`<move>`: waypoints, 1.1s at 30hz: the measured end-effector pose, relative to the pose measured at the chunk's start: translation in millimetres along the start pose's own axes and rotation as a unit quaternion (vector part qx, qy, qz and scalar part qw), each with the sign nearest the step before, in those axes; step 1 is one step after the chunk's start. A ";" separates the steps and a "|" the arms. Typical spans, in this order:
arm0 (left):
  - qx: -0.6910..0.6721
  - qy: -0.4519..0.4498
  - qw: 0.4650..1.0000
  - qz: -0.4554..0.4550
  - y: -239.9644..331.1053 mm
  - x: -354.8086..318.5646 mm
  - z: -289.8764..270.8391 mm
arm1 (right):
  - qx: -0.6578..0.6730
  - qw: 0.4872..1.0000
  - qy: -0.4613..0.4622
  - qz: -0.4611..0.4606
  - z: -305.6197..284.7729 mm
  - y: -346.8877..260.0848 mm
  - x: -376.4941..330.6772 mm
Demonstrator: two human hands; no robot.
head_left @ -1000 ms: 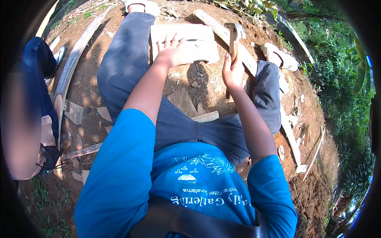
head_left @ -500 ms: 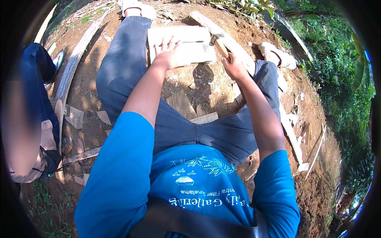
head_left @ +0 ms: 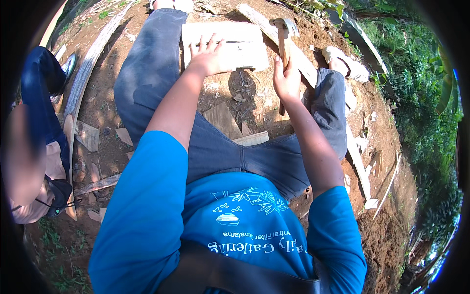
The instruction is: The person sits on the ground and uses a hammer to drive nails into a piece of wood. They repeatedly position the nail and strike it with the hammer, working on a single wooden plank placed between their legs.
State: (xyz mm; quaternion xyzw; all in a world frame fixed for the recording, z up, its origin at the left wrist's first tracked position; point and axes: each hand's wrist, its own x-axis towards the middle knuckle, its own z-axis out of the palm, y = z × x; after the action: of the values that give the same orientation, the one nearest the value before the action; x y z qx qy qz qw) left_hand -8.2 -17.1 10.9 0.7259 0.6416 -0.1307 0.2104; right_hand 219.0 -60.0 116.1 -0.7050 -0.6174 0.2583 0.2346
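My left hand (head_left: pixel 206 58) lies flat with its fingers spread on a pale, sunlit wooden block (head_left: pixel 240 56). A thin dark piece, too small to make out, lies along the top of the block, to the right of my fingertips. My right hand (head_left: pixel 288 82) is wrapped round the wooden handle of a claw hammer (head_left: pixel 283 41). The hammer stands off to the right of the block, its metal head pointing away from me and apart from the wood. Its handle end sticks out below my fist.
A long plank (head_left: pixel 264 27) lies beyond the hammer, slanting toward my right leg. Wood scraps such as a flat board piece (head_left: pixel 223 120) litter the dirt between my legs. Another person (head_left: pixel 36 147) sits at the far left beside a long curved plank (head_left: pixel 88 73). Green plants (head_left: pixel 416 98) grow on the right.
My right hand has swung the hammer up and to the right, away from the block's right edge. My left hand stays spread on the block.
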 end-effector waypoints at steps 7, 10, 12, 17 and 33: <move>-0.003 -0.005 1.000 0.006 2.0 5.2 5.2 | -0.080 0.989 -0.127 0.003 -12.6 23.0 26.6; 0.010 -0.001 1.000 0.000 -0.1 4.8 7.3 | 0.002 0.999 0.034 -0.002 10.2 13.5 -8.4; 0.003 0.000 1.000 0.028 16.4 8.2 4.2 | -0.134 0.988 -0.073 0.013 13.2 90.1 6.6; -0.006 0.019 1.000 0.020 0.4 -2.5 13.5 | -0.084 0.983 -0.158 0.032 -11.2 33.2 21.7; -0.034 0.225 0.916 0.329 89.6 -68.9 40.5 | 0.405 0.868 -0.116 0.262 -32.8 76.9 -45.2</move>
State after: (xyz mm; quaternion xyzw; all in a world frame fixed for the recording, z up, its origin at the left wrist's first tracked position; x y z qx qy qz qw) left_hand 73.6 -104.5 19.4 0.8986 0.4010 0.1349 0.1164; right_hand 293.3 -115.0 94.3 -0.6487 -0.2740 0.6177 0.3501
